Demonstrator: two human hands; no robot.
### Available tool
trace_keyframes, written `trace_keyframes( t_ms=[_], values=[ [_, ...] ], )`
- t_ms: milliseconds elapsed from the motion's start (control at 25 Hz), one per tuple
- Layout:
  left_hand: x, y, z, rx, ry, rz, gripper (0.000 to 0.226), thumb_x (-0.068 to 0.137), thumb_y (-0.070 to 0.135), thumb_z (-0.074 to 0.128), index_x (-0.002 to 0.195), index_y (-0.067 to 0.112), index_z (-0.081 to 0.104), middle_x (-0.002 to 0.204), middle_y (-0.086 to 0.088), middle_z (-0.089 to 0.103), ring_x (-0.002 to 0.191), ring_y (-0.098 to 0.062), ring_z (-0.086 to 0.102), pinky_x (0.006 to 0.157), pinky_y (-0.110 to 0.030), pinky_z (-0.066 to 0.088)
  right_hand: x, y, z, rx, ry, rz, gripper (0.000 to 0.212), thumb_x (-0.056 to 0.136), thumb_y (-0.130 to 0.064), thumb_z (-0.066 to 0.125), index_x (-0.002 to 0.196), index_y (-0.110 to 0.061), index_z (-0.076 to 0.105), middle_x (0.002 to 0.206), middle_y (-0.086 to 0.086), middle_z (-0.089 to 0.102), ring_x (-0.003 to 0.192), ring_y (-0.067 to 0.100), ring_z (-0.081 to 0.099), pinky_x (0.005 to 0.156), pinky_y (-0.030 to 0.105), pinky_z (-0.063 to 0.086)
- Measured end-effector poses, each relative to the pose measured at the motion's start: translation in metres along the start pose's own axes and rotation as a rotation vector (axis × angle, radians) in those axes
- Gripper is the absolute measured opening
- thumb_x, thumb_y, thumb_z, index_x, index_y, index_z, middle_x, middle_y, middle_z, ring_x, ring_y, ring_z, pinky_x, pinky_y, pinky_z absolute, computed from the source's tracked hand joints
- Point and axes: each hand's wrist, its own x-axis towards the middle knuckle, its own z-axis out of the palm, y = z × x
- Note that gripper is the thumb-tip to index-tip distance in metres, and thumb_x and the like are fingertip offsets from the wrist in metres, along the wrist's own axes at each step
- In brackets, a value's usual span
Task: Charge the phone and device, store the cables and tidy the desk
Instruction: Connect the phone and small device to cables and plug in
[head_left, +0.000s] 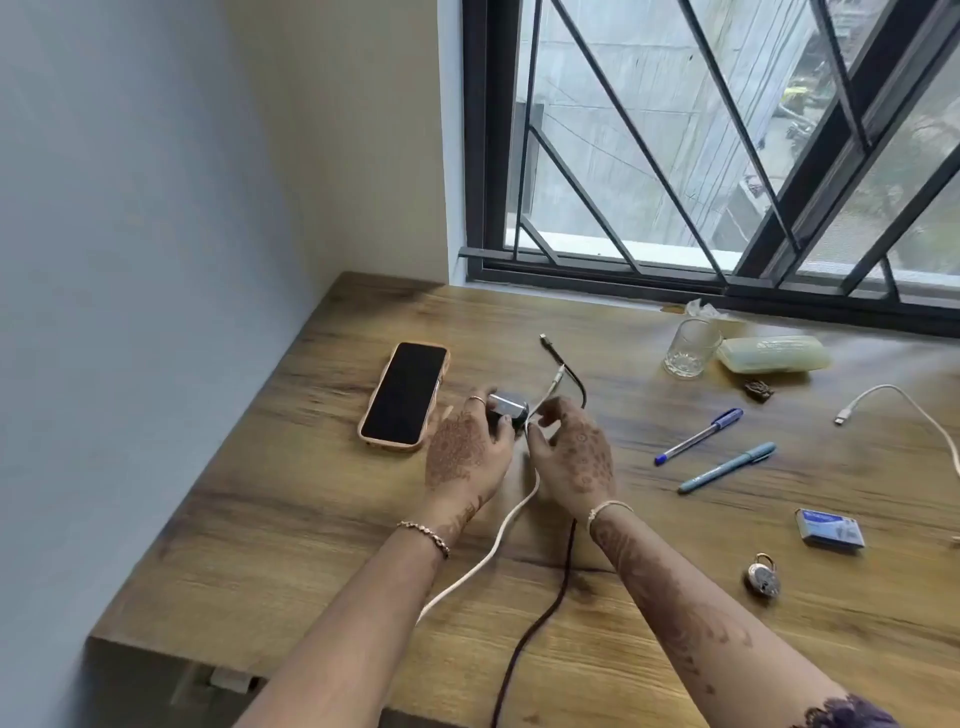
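1. Head view is showing the left hand (464, 451) gripping a small silver-and-black device (506, 408), fingers wrapping its near side, holding it just above the wooden desk (322, 519).
2. Right hand (570, 451) is pinching a white cable (498, 535) at the device's right edge; whether the plug is seated cannot be told.
3. That white cable is trailing toward the near edge of the desk, between the two forearms.
4. A dark cable (545, 618) is running beside it under the right wrist, looping past the right hand and ending in a free plug (544, 339) lying farther back on the desk.
5. Just left of the left hand, a phone (404, 394) in a peach case is lying face up, screen dark, with no cable attached.
6. To the right are lying two pens (698, 436), a small blue box (830, 529) and a padlock (762, 576).
7. Farther back, a glass tumbler (691, 347) is standing beside a pale green case (771, 353).
8. A second white cable (904, 410) is curving along the right edge.
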Motion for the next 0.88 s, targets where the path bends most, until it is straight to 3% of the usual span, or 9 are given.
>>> trace_keyframes(
  t_ms=[160, 560, 720, 880],
  values=[
    [-0.003, 0.001, 0.006, -0.279, -0.018, -0.219, 0.032, 0.089, 0.025, 0.058, 0.120, 0.018, 0.057, 0.092, 0.011, 0.064, 0.096, -0.013, 0.064, 0.089, -0.035, 0.052, -0.009, 0.003, 0.003, -0.057, 0.007, 0.040, 0.017, 0.080, -0.035, 0.068, 0.087, -0.021, 0.063, 0.084, -0.007, 0.063, 0.076, 0.010, 0.058, 0.070, 0.020, 0.042],
    [-0.005, 0.003, 0.018, -0.389, -0.114, -0.331, 0.015, 0.087, 0.028, 0.059, 0.102, 0.024, 0.060, 0.080, 0.014, 0.062, 0.087, -0.013, 0.065, 0.085, -0.035, 0.054, 0.003, 0.002, 0.003, -0.190, -0.060, 0.133, 0.020, 0.078, -0.039, 0.066, 0.078, -0.019, 0.068, 0.087, 0.003, 0.069, 0.089, 0.019, 0.062, 0.079, 0.023, 0.044],
    [-0.003, 0.003, 0.026, -0.467, -0.171, -0.383, 0.014, 0.078, 0.038, 0.058, 0.079, 0.026, 0.064, 0.079, 0.005, 0.072, 0.080, -0.015, 0.070, 0.080, -0.042, 0.057, -0.012, 0.002, -0.003, -0.116, -0.028, 0.168, 0.025, 0.078, -0.045, 0.067, 0.075, -0.020, 0.066, 0.077, -0.003, 0.067, 0.071, 0.011, 0.054, 0.066, 0.017, 0.034],
    [0.003, 0.007, 0.026, -0.562, -0.203, -0.432, 0.019, 0.083, 0.032, 0.062, 0.067, 0.024, 0.067, 0.072, 0.004, 0.073, 0.072, -0.017, 0.069, 0.081, -0.045, 0.057, -0.036, 0.001, -0.007, -0.046, 0.063, 0.100, 0.022, 0.076, -0.037, 0.071, 0.065, -0.023, 0.057, 0.065, -0.007, 0.057, 0.060, 0.010, 0.052, 0.059, 0.017, 0.031]
  ],
)
